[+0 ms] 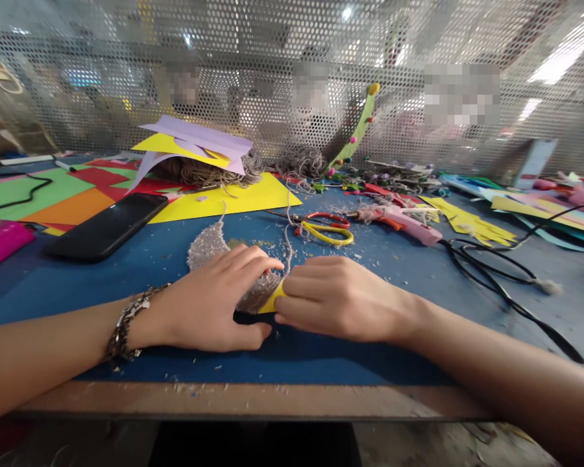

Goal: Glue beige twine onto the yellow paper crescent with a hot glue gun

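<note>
A crescent-shaped paper piece point(207, 245), largely covered in grey yarn, lies on the blue table in front of me. Its near right end point(271, 299) is bare yellow. Across the middle of the crescent rests my left hand point(209, 301), fingers stretched and thumb apart, hiding part of it. My right hand point(338, 297) is closed in a fist at the yellow end, with the paper going in under its fingers. A loose strand of grey yarn point(288, 240) runs up from beside the right fingers; its exact path there is hidden.
Behind the hands lie scissors point(327, 228), a pink glue gun point(409, 224) with a black cable point(496, 272), and a black phone point(108, 227). Farther back are coloured papers point(267, 194), tangled yarn point(199, 170) and a green pompom-dotted crescent point(357, 130) against a perforated metal screen point(272, 39).
</note>
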`<state>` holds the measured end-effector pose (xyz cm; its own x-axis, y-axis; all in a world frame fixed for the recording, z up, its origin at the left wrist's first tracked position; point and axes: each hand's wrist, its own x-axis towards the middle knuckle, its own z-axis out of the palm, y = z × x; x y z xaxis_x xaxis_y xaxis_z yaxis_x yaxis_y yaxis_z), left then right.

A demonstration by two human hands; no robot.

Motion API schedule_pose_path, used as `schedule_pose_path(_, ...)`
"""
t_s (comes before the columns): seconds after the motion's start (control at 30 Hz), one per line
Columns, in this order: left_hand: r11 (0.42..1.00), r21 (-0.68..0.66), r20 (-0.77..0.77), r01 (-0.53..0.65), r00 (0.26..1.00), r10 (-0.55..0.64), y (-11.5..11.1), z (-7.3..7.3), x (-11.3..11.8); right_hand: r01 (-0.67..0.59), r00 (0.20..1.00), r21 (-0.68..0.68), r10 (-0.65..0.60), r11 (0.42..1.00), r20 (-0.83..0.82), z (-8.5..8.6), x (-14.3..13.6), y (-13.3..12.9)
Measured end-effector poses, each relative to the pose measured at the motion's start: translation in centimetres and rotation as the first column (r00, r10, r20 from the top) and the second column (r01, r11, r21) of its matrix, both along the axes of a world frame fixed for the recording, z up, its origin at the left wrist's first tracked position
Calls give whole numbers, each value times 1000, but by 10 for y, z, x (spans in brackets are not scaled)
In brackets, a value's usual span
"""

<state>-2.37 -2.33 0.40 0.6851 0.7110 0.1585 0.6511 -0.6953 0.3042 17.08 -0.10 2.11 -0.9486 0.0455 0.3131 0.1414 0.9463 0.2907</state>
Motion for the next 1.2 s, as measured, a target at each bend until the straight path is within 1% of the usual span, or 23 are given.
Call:
schedule_pose_path(0.03, 1000, -1, -12, 18, 1000, -18, 2, 0, -2, 16, 998, -106, -23, 994, -60, 1, 2, 2)
schedule_pose_path(0.1, 997, 8, -50, 77, 996, -77, 8, 0, -8, 65, 969, -299, -132, 952, -207, 2, 5, 8)
schedule_pose_path(0.13, 994, 20, -75, 109, 991, -108, 11, 1, -12, 95, 944, -367, -201, 925, -263, 3, 6, 10)
schedule_pose_path(0.2, 989, 36, -127, 147, 982, -141, 19, 2, -19, 155, 896, -447, -316, 881, -311, 3, 8, 15)
schedule_pose_path(0.3, 985, 33, -157, 172, 974, -165, 27, 5, -26, 203, 860, -550, -416, 810, -296, 1, 10, 19)
schedule_pose_path(0.47, 987, -16, -120, 160, 980, -161, 29, 8, -26, 156, 803, -748, -524, 645, -284, 0, 10, 22)
schedule_pose_path(0.57, 988, -46, -83, 147, 985, -151, 28, 9, -25, 156, 783, -818, -574, 554, -239, 3, 10, 23)
schedule_pose_path(0.63, 987, -51, -58, 152, 986, -155, 28, 9, -25, 153, 780, -846, -589, 511, -214, 4, 12, 26)
schedule_pose_path(0.7, 987, -40, -36, 157, 987, -158, 28, 10, -25, 150, 769, -854, -602, 498, -217, 6, 15, 30)
schedule_pose_path(0.77, 990, -11, -19, 143, 989, -143, 27, 11, -25, 154, 744, -840, -620, 521, -248, 9, 20, 36)
schedule_pose_path(0.83, 994, 37, -11, 106, 994, -106, 26, 11, -25, 186, 707, -811, -649, 554, -281, 11, 26, 41)
schedule_pose_path(0.93, 987, 159, -1, 38, 999, -38, 24, 10, -25, 255, 670, -778, -685, 574, -286, 13, 31, 46)
schedule_pose_path(1.0, 963, 270, 20, 3, 1000, -8, 24, 9, -25, 276, 678, -769, -684, 576, -270, 13, 33, 48)
schedule_pose_path(1.1, 904, 425, 63, -37, 998, 11, 24, 10, -25, 289, 714, -769, -663, 570, -224, 11, 33, 50)
schedule_pose_path(1.13, 884, 466, 71, -42, 997, 10, 24, 10, -25, 295, 723, -772, -660, 563, -205, 9, 33, 50)
schedule_pose_path(1.2, 846, 533, 64, -21, 998, -15, 23, 10, -25, 313, 732, -787, -663, 531, -157, 8, 33, 51)
